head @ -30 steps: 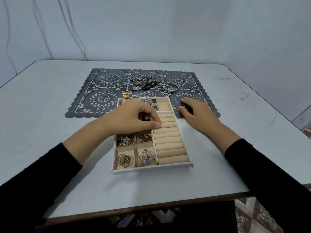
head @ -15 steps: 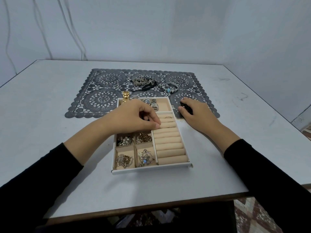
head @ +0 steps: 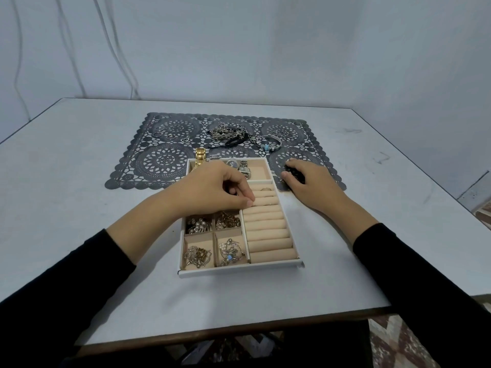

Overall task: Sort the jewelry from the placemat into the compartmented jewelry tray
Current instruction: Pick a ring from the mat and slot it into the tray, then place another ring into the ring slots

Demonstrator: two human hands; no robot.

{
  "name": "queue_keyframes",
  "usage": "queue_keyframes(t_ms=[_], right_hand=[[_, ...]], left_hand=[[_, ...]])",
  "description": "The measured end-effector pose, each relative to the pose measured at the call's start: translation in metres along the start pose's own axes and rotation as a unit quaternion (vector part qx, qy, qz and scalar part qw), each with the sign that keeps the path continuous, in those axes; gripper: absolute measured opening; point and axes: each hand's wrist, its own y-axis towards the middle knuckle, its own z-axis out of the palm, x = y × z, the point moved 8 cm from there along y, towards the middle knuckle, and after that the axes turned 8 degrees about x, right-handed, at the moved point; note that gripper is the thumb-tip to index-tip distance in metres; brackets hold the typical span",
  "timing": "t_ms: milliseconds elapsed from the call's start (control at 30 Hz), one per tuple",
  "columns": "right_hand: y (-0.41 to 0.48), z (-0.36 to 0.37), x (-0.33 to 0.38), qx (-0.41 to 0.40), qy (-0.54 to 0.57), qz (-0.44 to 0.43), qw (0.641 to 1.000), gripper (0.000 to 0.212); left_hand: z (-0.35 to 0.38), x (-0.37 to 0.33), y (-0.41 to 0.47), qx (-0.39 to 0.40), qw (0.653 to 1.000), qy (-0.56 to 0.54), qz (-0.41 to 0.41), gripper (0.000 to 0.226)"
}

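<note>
Left hand (head: 212, 189) pinched over tray (head: 239, 269) ring rolls (head: 268, 229)

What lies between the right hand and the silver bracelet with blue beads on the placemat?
Nothing visible does. The right hand rests on the placemat over a small dark object, and the silver bracelet with blue beads lies farther back. Only bare placemat shows between them.

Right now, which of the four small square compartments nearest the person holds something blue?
The near-right square compartment of the jewelry tray: a blue stone glints among its silvery pieces. The other three hold only gold, silver or pearly pieces.
</note>
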Motion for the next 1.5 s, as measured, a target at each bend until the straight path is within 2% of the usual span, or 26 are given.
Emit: queue_keyframes(t_ms=[233,333,500,600,667,767,867,1100,1500], right_hand=[[0.006,-0.009,-0.003,-0.027,0.015,0.024,0.999,0.029],[0.013,-0.012,-0.006,-0.04,0.022,0.029,0.999,0.031],[0.031,-0.018,-0.014,-0.073,0.06,0.042,0.995,0.029],[0.047,-0.019,-0.021,-0.089,0.07,0.055,0.992,0.03],[0.057,-0.019,-0.026,-0.096,0.068,0.061,0.991,0.031],[0.074,-0.018,-0.03,-0.097,0.047,0.073,0.992,0.032],[0.09,-0.016,-0.033,-0.099,0.037,0.08,0.991,0.031],[0.117,-0.014,-0.052,-0.1,0.016,0.115,0.988,0.029],[0.138,-0.022,-0.071,-0.096,0.062,0.148,0.982,0.022]], left_hand=[[0.001,0.0,0.001,0.002,1.0,-0.004,0.003,0.006],[-0.01,0.0,-0.001,-0.007,0.998,-0.056,0.016,0.011],[-0.074,0.03,-0.004,-0.196,0.976,-0.096,0.018,0.012],[-0.105,0.069,-0.002,-0.298,0.953,-0.043,-0.019,0.011],[-0.118,0.096,0.001,-0.328,0.943,-0.009,-0.052,0.013],[-0.129,0.13,0.008,-0.326,0.937,0.066,-0.111,0.02],[-0.138,0.149,0.015,-0.317,0.934,0.091,-0.141,0.022],[-0.149,0.16,0.04,-0.272,0.944,0.108,-0.153,0.018],[-0.163,0.176,0.058,-0.209,0.96,0.076,-0.171,0.017]])
